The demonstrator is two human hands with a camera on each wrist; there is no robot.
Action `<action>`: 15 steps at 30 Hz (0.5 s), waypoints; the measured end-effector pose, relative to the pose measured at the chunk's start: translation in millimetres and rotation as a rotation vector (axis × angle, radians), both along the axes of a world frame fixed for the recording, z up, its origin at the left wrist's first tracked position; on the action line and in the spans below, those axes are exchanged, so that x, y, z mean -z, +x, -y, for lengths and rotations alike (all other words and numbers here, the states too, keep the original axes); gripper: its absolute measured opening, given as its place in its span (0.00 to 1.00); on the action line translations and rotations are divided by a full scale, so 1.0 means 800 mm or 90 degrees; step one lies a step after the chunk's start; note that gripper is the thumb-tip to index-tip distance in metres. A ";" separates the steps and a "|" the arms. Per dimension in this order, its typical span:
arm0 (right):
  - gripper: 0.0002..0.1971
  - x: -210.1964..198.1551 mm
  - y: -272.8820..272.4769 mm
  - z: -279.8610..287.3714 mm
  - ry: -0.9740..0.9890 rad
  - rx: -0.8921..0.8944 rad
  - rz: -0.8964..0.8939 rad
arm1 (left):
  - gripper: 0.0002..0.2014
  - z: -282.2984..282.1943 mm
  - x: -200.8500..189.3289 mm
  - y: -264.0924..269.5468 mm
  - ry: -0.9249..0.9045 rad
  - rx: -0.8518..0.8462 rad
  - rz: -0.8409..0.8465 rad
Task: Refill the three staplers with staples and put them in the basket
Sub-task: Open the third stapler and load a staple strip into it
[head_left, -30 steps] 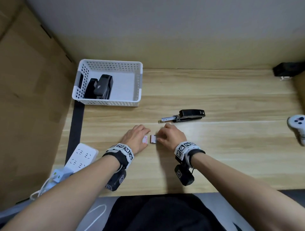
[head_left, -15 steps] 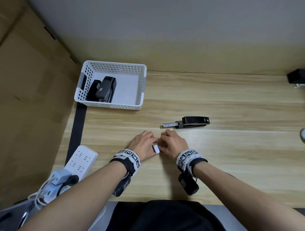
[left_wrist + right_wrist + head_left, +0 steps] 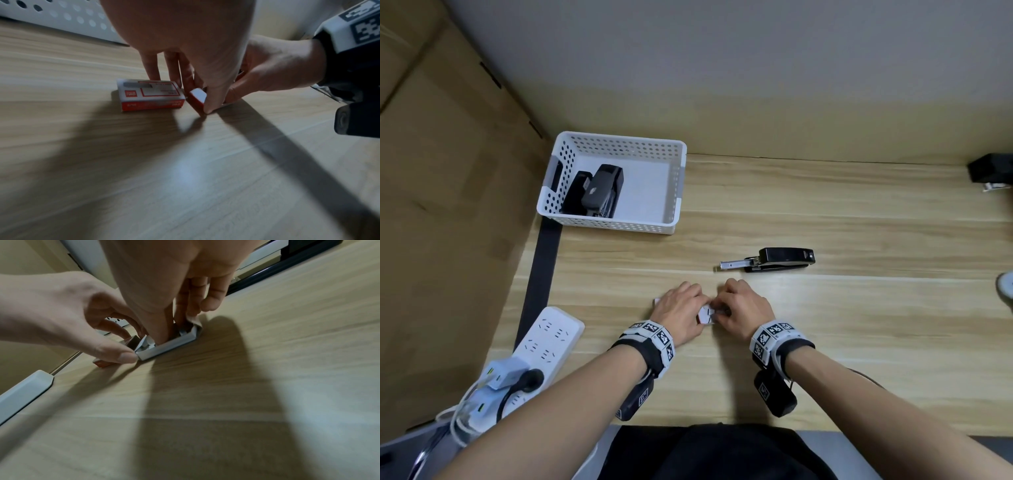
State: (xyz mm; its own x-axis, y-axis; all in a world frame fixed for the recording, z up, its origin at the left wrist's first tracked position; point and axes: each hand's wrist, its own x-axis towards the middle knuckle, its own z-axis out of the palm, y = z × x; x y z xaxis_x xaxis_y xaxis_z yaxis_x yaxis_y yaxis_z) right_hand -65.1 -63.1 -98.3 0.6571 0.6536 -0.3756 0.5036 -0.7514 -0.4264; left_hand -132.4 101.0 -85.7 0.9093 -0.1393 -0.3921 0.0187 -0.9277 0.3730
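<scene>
A black stapler (image 3: 780, 259) lies on the wooden table with its metal staple tray slid out to the left. Two dark staplers (image 3: 599, 192) lie in the white basket (image 3: 606, 224) at the back left. In front of the stapler my hands meet over a small red and white staple box (image 3: 705, 313). My left hand (image 3: 688, 303) pinches its red sleeve (image 3: 197, 98) between thumb and fingers. My right hand (image 3: 727, 305) has thumb and fingers curled into the white inner tray (image 3: 170, 344). A second, closed staple box (image 3: 150, 94) lies by my left fingers.
A white power strip (image 3: 544, 342) with plugs and cables lies at the front left edge. Cardboard (image 3: 448, 171) walls off the left side. A black object (image 3: 989, 169) sits at the far right back, and a white object (image 3: 1005, 284) shows at the right edge.
The sleeve and the tray were held slightly apart a second ago. My hands have since drawn together and a little toward me, and my right fingers now dig into the tray.
</scene>
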 end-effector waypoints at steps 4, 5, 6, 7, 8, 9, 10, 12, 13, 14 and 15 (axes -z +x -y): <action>0.11 -0.004 0.000 -0.001 0.001 0.006 0.006 | 0.20 -0.007 -0.002 -0.002 0.020 0.014 -0.013; 0.11 -0.005 0.000 -0.001 0.002 0.010 0.003 | 0.19 -0.008 -0.003 -0.002 0.020 0.016 -0.013; 0.11 -0.006 0.001 0.000 0.005 0.016 -0.001 | 0.19 -0.010 -0.004 -0.001 0.019 0.018 -0.013; 0.11 -0.007 0.001 0.002 0.010 0.026 -0.007 | 0.19 -0.012 -0.005 -0.001 0.015 0.021 -0.017; 0.10 -0.008 0.003 0.004 0.017 0.044 -0.015 | 0.19 -0.013 -0.006 -0.001 0.011 0.023 -0.024; 0.09 -0.008 0.005 0.007 0.023 0.067 -0.025 | 0.20 -0.015 -0.006 0.000 0.007 0.026 -0.029; 0.08 -0.008 0.009 0.010 0.027 0.091 -0.035 | 0.20 -0.015 -0.006 0.001 0.004 0.033 -0.031; 0.05 -0.007 0.015 0.017 0.040 0.146 -0.063 | 0.20 -0.017 -0.007 0.001 -0.001 0.052 -0.030; 0.03 -0.006 0.019 0.021 0.045 0.180 -0.084 | 0.19 -0.016 -0.006 0.002 -0.004 0.069 -0.027; 0.02 -0.005 0.021 0.024 0.047 0.215 -0.108 | 0.19 -0.016 -0.006 0.002 -0.006 0.089 -0.027; 0.02 -0.003 0.022 0.027 0.043 0.242 -0.130 | 0.19 -0.016 -0.007 0.002 -0.007 0.107 -0.030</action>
